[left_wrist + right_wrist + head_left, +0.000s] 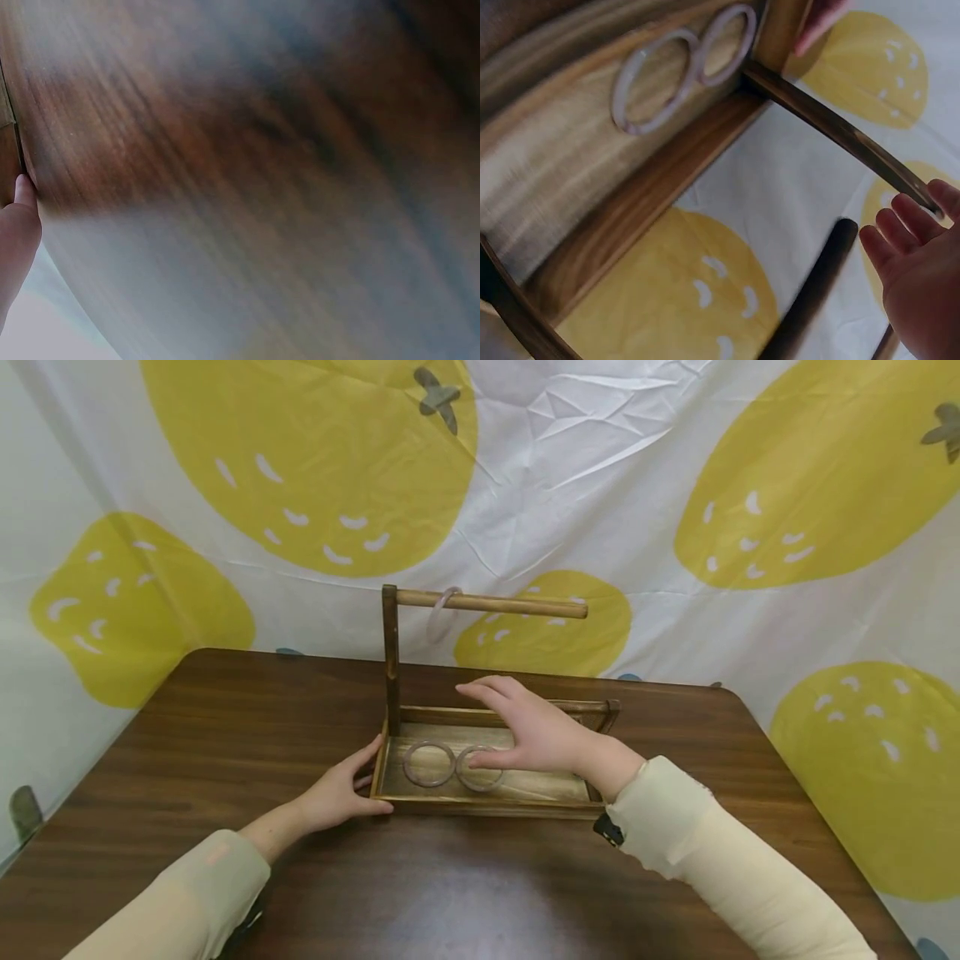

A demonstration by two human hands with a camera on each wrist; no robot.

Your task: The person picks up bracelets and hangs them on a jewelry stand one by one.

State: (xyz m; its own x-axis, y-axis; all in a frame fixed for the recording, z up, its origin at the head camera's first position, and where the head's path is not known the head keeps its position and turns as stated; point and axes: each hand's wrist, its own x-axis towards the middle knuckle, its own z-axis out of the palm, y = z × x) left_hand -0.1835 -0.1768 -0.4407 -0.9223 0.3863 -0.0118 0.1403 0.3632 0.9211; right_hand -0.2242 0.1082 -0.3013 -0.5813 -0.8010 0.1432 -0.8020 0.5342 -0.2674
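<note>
2 pale bangles inside the wooden tray

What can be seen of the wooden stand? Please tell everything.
The wooden stand is brown, its grain visible: a shallow rectangular tray, paler inside, a post at the left end, and a horizontal bar reaching right from the post's top, its other end free. It stands upright on the table. One bangle hangs on the bar; two more bangles lie in the tray. The left hand holds the stand's left end; the right hand hides part of the tray.
</note>
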